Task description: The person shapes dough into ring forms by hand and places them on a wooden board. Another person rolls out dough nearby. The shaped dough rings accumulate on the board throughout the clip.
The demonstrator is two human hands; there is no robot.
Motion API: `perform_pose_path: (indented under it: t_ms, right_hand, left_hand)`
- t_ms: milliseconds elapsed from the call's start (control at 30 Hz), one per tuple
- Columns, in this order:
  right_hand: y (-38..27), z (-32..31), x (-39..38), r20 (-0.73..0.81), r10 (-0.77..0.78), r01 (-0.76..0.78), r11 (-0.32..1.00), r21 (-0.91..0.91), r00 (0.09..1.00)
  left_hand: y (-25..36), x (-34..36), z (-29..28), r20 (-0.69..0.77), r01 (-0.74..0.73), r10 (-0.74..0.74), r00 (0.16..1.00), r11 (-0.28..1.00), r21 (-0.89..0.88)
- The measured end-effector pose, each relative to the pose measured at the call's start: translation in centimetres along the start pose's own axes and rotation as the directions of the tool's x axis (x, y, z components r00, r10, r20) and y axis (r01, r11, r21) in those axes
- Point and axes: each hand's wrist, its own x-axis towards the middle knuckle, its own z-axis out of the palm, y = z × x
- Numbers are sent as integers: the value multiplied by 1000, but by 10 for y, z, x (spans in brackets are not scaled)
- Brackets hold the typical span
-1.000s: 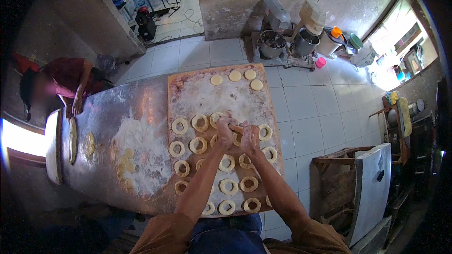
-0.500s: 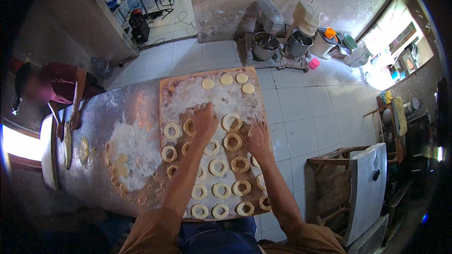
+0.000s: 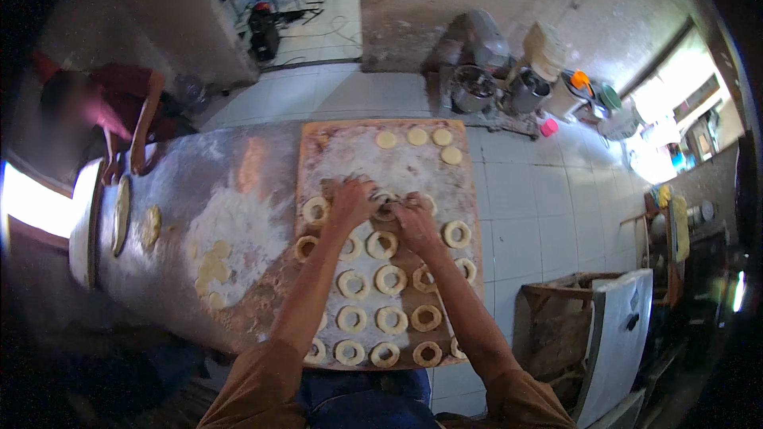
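Rows of pale dough rings [image 3: 390, 280] lie on a floured wooden board [image 3: 469, 334] in front of me. My left hand [image 3: 354, 202] and my right hand [image 3: 414, 218] come together over the upper part of the board. Both sets of fingers curl in at one dough ring [image 3: 385, 195], which they partly cover; the fingertips are slightly blurred. Another dough ring [image 3: 457, 234] rests to the right of my right hand, and my forearms hide parts of several rings. Flat dough discs [image 3: 417, 137] sit near the board's far edge.
A metal table [image 3: 171, 286] stretches left, with spread flour [image 3: 230, 230], dough pieces [image 3: 213, 270] and a long dough strip [image 3: 121, 214]. At its far left a person [image 3: 131, 111] works. Mixers [image 3: 486, 40] stand by the wall; a wooden frame [image 3: 556, 326] stands to the right.
My right hand has moved left from the board's right side to meet my left hand at one ring. The view has shifted, so the board appears farther right.
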Motion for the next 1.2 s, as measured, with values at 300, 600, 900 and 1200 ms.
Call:
perform_pose_path:
  t_ms: [300, 600, 900, 1200]
  right_hand:
    - [-72, -8, -29, -127, 165, -156, 985, 79, 978]
    - [-235, 39, -9, 30, 79, -84, 922, 377, 996]
    - [-345, 108, 72, 222, 254, -331, 557, 762, 941]
    - [-404, 118, 77, 219, 296, -343, 483, 805, 930]
  left_hand:
    - [-78, -137, -53, -377, 397, -415, 828, 909, -130]
    - [-239, -258, -131, -299, 410, -372, 879, 909, 73]
    - [-189, -294, -179, -160, 159, -567, 808, 472, -867]
    - [-209, -341, -178, -234, 60, -455, 859, 544, -837]
